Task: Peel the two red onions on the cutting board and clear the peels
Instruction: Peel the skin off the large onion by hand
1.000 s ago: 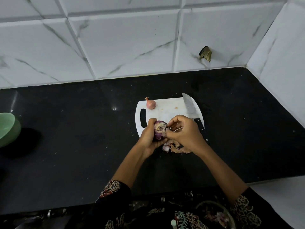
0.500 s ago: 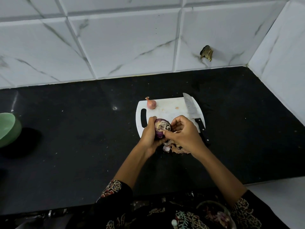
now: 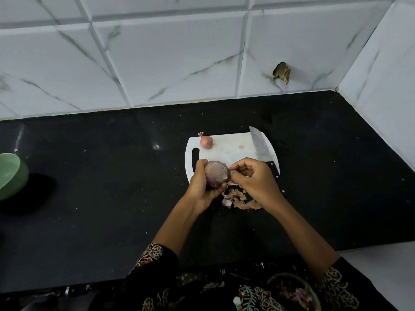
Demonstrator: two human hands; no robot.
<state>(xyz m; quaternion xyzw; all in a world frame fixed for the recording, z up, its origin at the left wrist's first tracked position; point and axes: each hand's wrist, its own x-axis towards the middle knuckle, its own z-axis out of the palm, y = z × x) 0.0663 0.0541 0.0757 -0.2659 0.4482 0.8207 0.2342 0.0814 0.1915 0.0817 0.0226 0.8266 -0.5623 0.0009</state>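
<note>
A large red onion [image 3: 216,174] is gripped in the left hand [image 3: 203,184], raised just over the near edge of the white cutting board [image 3: 231,151]. Its pale, dull upper face is turned toward the camera. The right hand [image 3: 256,181] is closed, with thumb and forefinger pinched together against the right side of this onion; whether a strip of skin is caught between them cannot be told. A second, smaller onion [image 3: 206,141], pinkish and with its dry stem tip on, is set on the far left part of the board, well apart from the hands. A knife [image 3: 260,145] is laid along the right edge of the board, blade pointing away. A heap of papery peels [image 3: 239,198] is seen on the black surface [image 3: 112,187] just beside the near edge of the board, partly hidden under the right hand.

At the far left edge, a green bowl [image 3: 10,173] is placed on the surface; its inside appears pale, and its contents cannot be made out. At the bottom right, near the patterned sleeve, a clear round bowl [image 3: 294,290] is seen, with pinkish scraps lying in it.
</note>
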